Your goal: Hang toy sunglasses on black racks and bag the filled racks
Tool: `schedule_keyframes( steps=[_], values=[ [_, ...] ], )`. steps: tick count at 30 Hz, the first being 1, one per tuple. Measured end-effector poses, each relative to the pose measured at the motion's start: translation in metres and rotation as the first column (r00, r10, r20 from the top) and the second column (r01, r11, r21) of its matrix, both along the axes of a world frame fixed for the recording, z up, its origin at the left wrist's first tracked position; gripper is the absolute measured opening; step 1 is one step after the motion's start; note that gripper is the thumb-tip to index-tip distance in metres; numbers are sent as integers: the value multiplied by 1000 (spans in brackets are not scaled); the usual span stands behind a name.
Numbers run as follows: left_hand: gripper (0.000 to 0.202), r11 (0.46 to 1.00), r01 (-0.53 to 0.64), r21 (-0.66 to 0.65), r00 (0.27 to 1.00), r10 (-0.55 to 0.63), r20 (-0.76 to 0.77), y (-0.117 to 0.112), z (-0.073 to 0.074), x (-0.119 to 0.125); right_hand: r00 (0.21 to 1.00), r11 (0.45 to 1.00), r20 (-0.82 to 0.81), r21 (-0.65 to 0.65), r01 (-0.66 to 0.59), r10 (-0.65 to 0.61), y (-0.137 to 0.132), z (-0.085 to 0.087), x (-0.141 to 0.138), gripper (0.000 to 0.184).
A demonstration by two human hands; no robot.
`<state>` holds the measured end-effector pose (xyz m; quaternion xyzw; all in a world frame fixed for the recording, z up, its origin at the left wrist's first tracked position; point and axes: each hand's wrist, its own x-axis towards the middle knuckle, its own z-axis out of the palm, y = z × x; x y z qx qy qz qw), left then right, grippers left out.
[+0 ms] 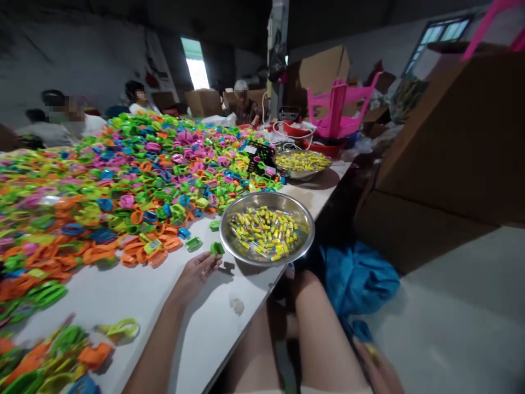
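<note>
My left hand point(200, 273) is closed, its fingertips pinching a small green plastic piece point(216, 249) above the white table, just left of a steel bowl point(227, 241). Many small yellow cylinders point(266, 232) with darker ends lie in that bowl. Down at the lower right, beside my leg, my right hand point(379, 369) is partly blurred; its fingers are curled round a small yellow piece point(371, 351), mostly hidden. Another green piece point(194, 244) rests on the table near my left hand.
A large heap of coloured plastic pieces point(151, 169) covers the table's far side; a smaller pile point(53, 358) lies near left. Behind stand a second bowl point(301, 175) and an upturned pink stool point(338, 109). Cardboard boxes point(447, 148) and a blue bag point(361, 279) are right. Several people sit beyond.
</note>
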<state>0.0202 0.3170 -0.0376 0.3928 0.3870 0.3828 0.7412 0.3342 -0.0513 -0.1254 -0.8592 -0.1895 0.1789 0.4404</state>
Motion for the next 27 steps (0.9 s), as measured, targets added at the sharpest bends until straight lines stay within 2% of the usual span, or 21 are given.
schedule_keyframes(
  steps=[2, 4, 6, 9, 12, 16, 18, 20, 24, 27],
  values=[
    [37, 999, 33, 29, 999, -33, 0, -2, 1, 1, 999, 998, 35, 68, -5, 3, 22, 13, 12, 70],
    [48, 997, 64, 53, 998, -64, -1, -5, 0, 1, 990, 988, 139, 150, -30, 9, 50, 30, 12, 62],
    [53, 995, 67, 75, 998, -67, 3, -6, -2, 3, 970, 977, 240, 194, -93, 45, 79, 42, -2, 49],
    [54, 993, 6, 118, 1000, -9, 18, -3, -6, 4, 873, 914, 433, 215, -343, 226, 113, 42, -38, 42],
    [54, 985, -97, 145, 995, 93, 37, 5, -9, -1, 722, 816, 588, 172, -552, 364, 125, 30, -78, 36],
    [63, 971, -207, 123, 977, 199, 76, 13, -9, -14, 676, 758, 533, 96, -645, 508, 116, 23, -127, 33],
    [65, 965, -244, 100, 967, 234, 97, 14, -7, -19, 649, 714, 532, 113, -691, 544, 117, 29, -146, 35],
    [61, 961, -269, 70, 959, 260, 115, 12, -5, -21, 602, 649, 536, 126, -750, 592, 128, 42, -157, 38],
    [54, 953, -302, -2, 943, 299, 143, 11, -3, -21, 500, 556, 472, 25, -831, 726, 185, 73, -168, 36],
    [56, 939, -337, -67, 927, 343, 154, 14, -10, -21, 423, 452, 368, 10, -892, 828, 242, 85, -175, 34]
  ],
)
